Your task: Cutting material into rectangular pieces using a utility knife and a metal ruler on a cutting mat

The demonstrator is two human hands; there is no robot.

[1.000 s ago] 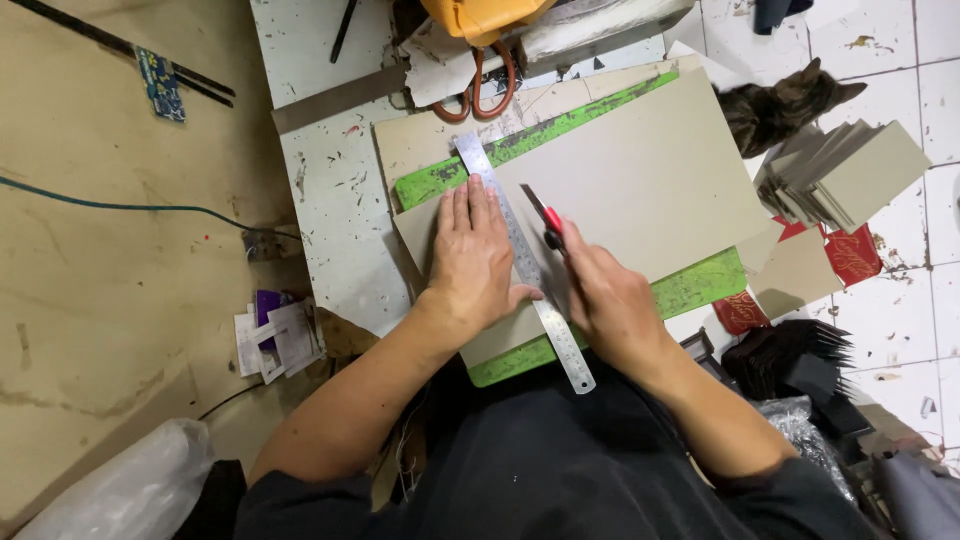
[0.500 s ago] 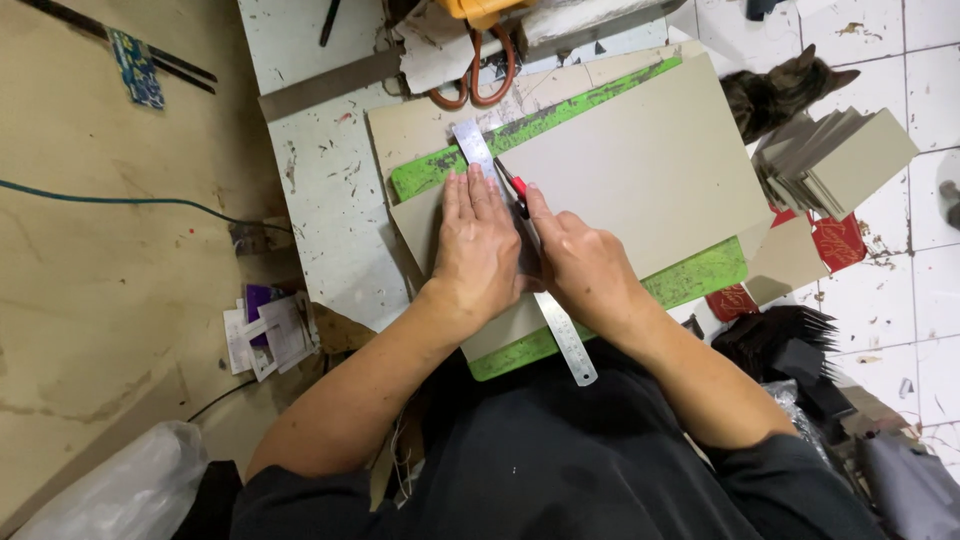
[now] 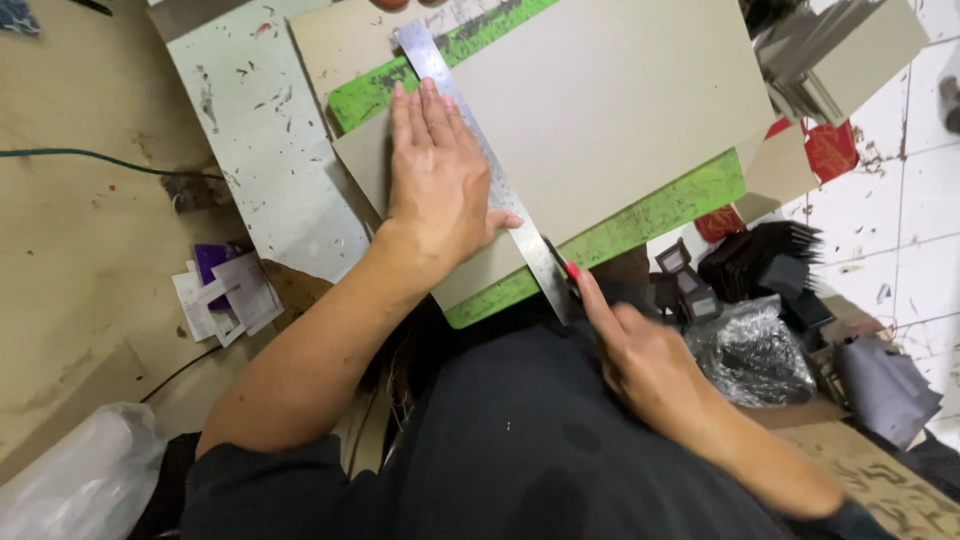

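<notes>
Fingers (image 3: pixel 425 110) of my left hand (image 3: pixel 440 190) lie flat and together, pressing the steel ruler (image 3: pixel 480 160) onto the grey cardboard sheet (image 3: pixel 620 100), which rests on a green cutting mat (image 3: pixel 650 215). Further right, my right hand (image 3: pixel 650 365) grips a red-tipped knife (image 3: pixel 568 272) at the ruler's near end.

Bright, even overhead light, soft shadows; right hand (image 3: pixel 650 365) motion-blurred.

Bare grey board (image 3: pixel 640 110) right of steel ruler (image 3: pixel 480 150); cardboard stack (image 3: pixel 850 50), black boxes (image 3: pixel 760 265) crowding right edge
</notes>
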